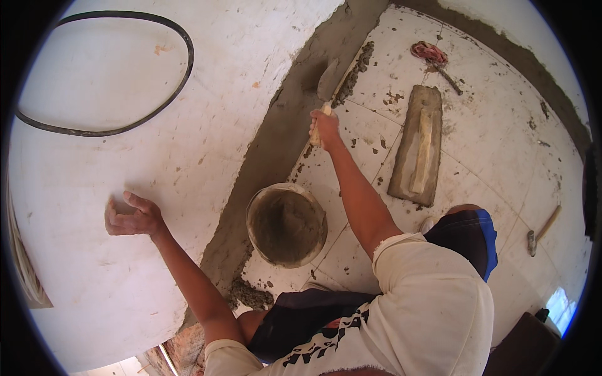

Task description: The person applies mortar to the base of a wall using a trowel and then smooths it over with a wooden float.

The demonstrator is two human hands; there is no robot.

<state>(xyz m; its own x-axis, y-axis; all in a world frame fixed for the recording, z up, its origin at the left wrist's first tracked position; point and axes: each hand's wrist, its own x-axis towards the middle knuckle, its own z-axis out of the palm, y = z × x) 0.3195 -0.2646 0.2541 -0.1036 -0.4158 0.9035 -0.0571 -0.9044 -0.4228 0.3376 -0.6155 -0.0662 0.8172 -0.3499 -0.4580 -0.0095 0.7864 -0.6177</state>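
Note:
My right hand (324,128) is wrapped round the wooden handle of a trowel (328,81). Its blade is against, or very close to, the wet grey mortar strip (276,135) along the base of the white wall (207,69). My left hand (133,216) is at the white wall, fingers loosely bent and thumb apart, with nothing visible in it. Between my arms a round bucket (287,225) with mortar inside stands on the tiles beside the strip. A long float (417,147) with a wooden handle, coated in mortar, lies right of my right forearm.
A black cable loop (188,56) shows against the white wall. On the tiled floor (489,138) are a reddish rag (429,52), a short dark rod (448,80) and a hammer (542,230). Mortar crumbs (355,72) lie along the strip, and a mortar heap (249,293) sits below the bucket.

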